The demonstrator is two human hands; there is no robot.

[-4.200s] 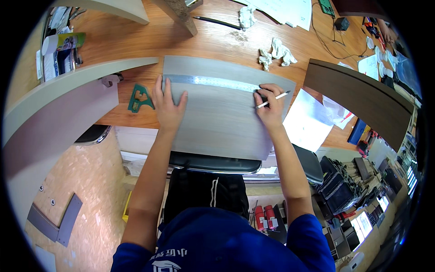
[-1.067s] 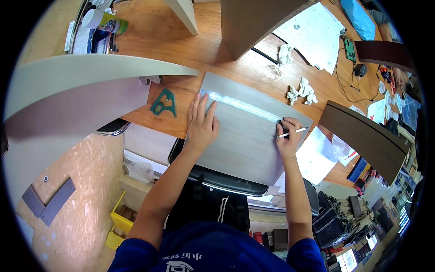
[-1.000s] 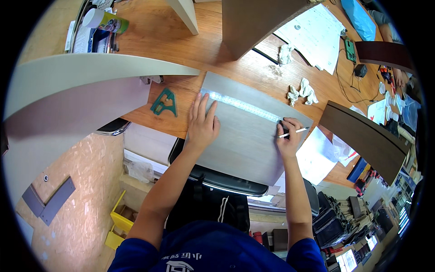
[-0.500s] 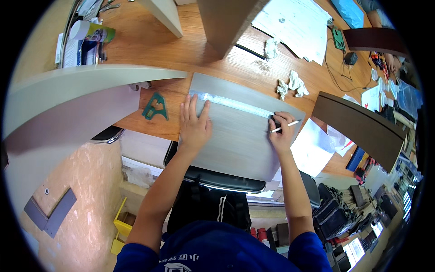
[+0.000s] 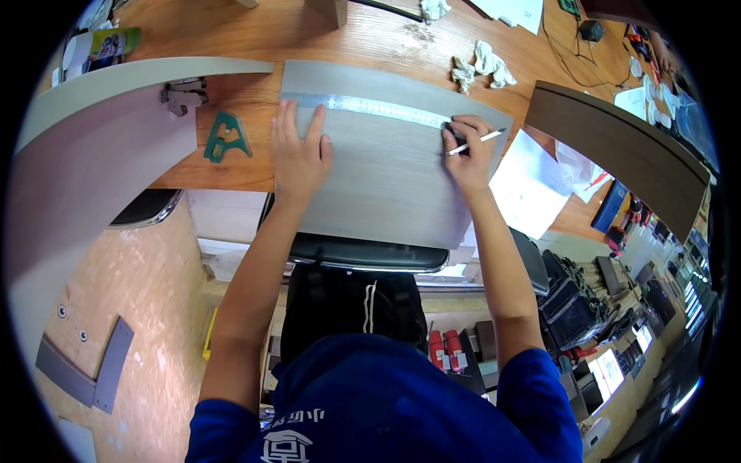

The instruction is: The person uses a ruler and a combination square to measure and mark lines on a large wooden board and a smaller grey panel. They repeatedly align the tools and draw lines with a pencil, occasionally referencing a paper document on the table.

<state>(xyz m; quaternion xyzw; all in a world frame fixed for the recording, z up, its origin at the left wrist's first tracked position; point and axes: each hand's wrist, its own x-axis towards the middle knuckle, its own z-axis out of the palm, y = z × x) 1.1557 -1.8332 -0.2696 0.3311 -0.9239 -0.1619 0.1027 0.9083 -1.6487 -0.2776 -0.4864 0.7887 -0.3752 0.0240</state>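
A flat grey board (image 5: 378, 189) lies at the table's edge in front of me, with a long steel ruler (image 5: 378, 109) across its far part. My left hand (image 5: 301, 162) rests flat, fingers spread, their tips on the ruler's left end. At the ruler's other end is my right hand (image 5: 475, 166), its fingers curled round a slim white pen (image 5: 480, 141) with a dark tip. Under those fingers sits a small black object (image 5: 457, 139), mostly hidden. A green combination-square head (image 5: 226, 139) lies on the table left of the board.
A large pale panel (image 5: 116, 147) with a metal hinge (image 5: 184, 96) stands on the left. To the right are a dark brown panel (image 5: 617, 154) and white papers (image 5: 532, 185). Crumpled white cloths (image 5: 486, 65) lie beyond the board. A black-seated chair (image 5: 370, 253) is under the table edge.
The view has tilted, so the board, table and both hands sit higher in the picture. Both hands keep about the same places on the ruler, and the pen stays in my right hand.
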